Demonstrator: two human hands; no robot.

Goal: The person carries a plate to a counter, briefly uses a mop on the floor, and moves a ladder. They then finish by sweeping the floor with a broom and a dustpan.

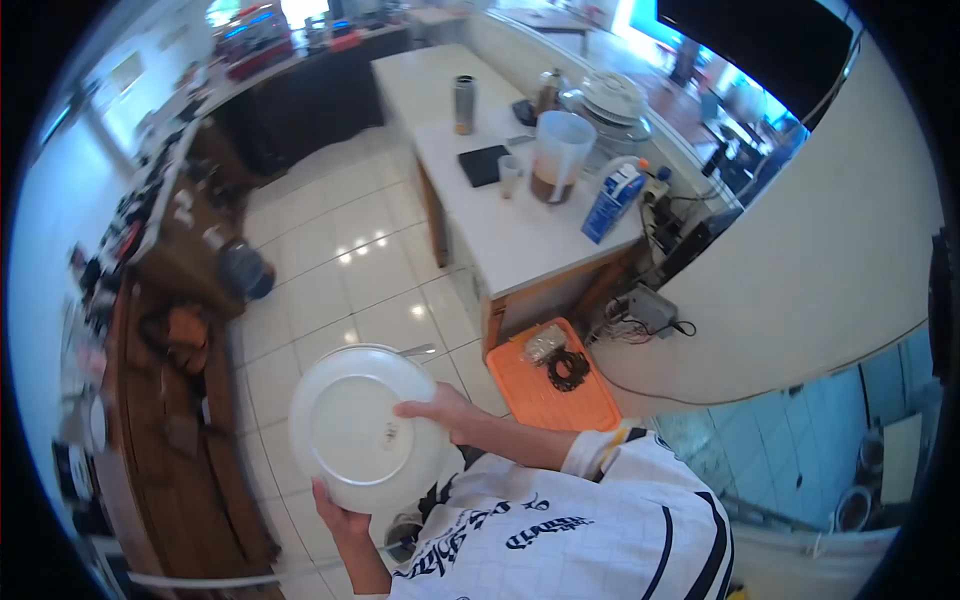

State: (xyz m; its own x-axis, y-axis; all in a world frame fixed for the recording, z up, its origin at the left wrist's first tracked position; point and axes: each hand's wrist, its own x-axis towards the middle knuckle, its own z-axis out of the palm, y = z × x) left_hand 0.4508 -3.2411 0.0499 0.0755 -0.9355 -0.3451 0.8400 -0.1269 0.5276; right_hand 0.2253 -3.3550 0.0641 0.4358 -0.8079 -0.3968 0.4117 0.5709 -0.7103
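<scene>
White plate (360,425) up in both hands, out over the glossy tiled floor (330,270) with nothing underneath it! The right hand (440,410) curls its fingers over one side of the rim and the left hand (338,515) cups the lower edge. Both are closed on the plate, edge grips only. It's tilted, and a thin grey handle (415,350) pokes out behind the top rim. One slip, I'd say, and plate or handle hits hard tile.

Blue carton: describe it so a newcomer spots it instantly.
Find the long white counter running up the middle of the kitchen. At its near right corner, beside the clear pitcher, stands the carton: the only blue-and-white box there.
</scene>
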